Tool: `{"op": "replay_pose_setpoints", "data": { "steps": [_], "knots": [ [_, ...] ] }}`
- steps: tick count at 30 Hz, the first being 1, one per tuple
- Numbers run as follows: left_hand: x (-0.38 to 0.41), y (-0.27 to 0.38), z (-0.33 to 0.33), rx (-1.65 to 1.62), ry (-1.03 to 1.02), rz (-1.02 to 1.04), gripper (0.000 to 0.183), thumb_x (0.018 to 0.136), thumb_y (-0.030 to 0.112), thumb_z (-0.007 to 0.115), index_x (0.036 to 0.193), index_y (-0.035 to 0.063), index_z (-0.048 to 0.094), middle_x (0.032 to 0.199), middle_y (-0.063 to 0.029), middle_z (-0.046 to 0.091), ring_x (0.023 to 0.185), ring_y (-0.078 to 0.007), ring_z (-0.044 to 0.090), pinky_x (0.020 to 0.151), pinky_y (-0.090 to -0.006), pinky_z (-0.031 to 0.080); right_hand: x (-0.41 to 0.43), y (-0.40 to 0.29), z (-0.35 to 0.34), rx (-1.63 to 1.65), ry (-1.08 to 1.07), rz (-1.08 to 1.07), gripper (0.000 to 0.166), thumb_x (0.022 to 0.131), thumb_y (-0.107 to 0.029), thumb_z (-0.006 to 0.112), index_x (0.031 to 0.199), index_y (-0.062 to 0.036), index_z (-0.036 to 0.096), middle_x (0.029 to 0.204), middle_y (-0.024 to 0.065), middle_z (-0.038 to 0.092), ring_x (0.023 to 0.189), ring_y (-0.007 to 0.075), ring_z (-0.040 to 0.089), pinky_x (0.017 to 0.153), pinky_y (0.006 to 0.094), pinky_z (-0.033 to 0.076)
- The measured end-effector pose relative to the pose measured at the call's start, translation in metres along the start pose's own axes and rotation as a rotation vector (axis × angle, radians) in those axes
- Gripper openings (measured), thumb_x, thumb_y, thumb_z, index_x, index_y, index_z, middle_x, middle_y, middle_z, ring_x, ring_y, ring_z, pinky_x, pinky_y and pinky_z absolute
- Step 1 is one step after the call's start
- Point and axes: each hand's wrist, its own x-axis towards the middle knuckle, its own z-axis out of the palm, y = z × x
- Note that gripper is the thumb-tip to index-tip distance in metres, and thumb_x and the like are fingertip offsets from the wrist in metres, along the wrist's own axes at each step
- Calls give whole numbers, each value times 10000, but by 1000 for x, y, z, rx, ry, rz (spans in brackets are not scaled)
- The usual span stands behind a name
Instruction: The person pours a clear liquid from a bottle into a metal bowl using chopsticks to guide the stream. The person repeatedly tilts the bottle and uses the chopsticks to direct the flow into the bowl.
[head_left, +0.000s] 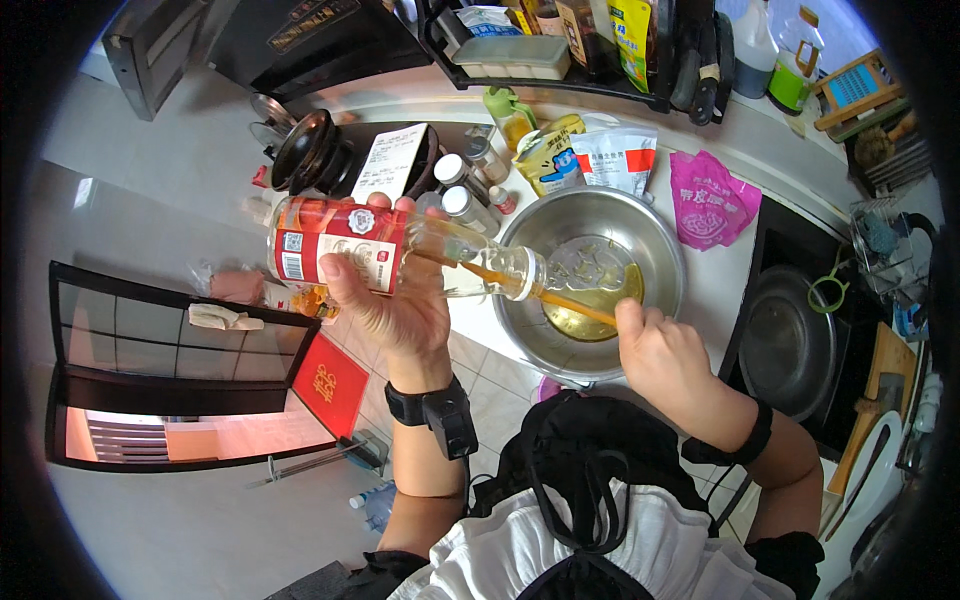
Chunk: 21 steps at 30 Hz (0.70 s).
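Observation:
My left hand (390, 315) grips a clear glass bottle (450, 259) with a red and cream label. The bottle lies nearly level, its mouth over a steel mixing bowl (664, 277). Between thumb and fingers, my right hand (664, 345) pinches an orange-brown stick-like utensil (577, 306), which runs through the bottle's neck into the bottle. Its full shape inside is hard to make out. Yellowish liquid (581, 322) pools on the bowl's bottom below the bottle mouth.
Behind the bowl stand a yellow pouch (551, 161), a white pouch (615, 159) and capped jars (469, 210). A pink bag (712, 201) lies right of it. Further right, a dark pan (787, 341) sits on the black cooktop. Stacked dark pots (304, 154) stand back left.

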Motion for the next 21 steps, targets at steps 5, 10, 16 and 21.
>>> {"op": "replay_pose_setpoints", "data": {
  "steps": [5, 10, 16, 21],
  "knots": [
    [3, 12, 3, 131, 194, 89, 589, 816, 511, 639, 1210, 119, 445, 1101, -88, 569, 1036, -230, 585, 964, -488, 455, 4, 26, 4, 329, 60, -47, 152, 844, -137, 571, 867, -33, 462, 658, 144, 582, 523, 314, 602, 466, 387, 500],
    [5, 19, 2, -50, 173, 59, 557, 838, 508, 612, 1199, 113, 457, 1081, -83, 577, 1039, -218, 588, 973, -497, 449, -2, 53, 11, 504, 315, -133, 135, 822, -108, 614, 831, -4, 527, 727, 154, 557, 590, 337, 581, 518, 403, 472],
    [-6, 7, 3, -127, 183, 90, 579, 827, 499, 628, 1183, 66, 484, 1101, -106, 591, 1052, -233, 589, 991, -463, 436, 13, 64, -2, 107, 545, -186, 100, 759, -61, 613, 802, -23, 531, 686, 123, 501, 533, 279, 528, 466, 365, 419],
    [-12, -4, 14, 82, 222, 137, 577, 834, 526, 604, 1193, 100, 454, 1106, -87, 594, 1036, -223, 597, 941, -496, 476, 27, 64, -17, -43, 481, -165, 98, 744, -39, 602, 768, -54, 508, 669, 99, 500, 539, 273, 544, 468, 367, 428]
  ]
}}
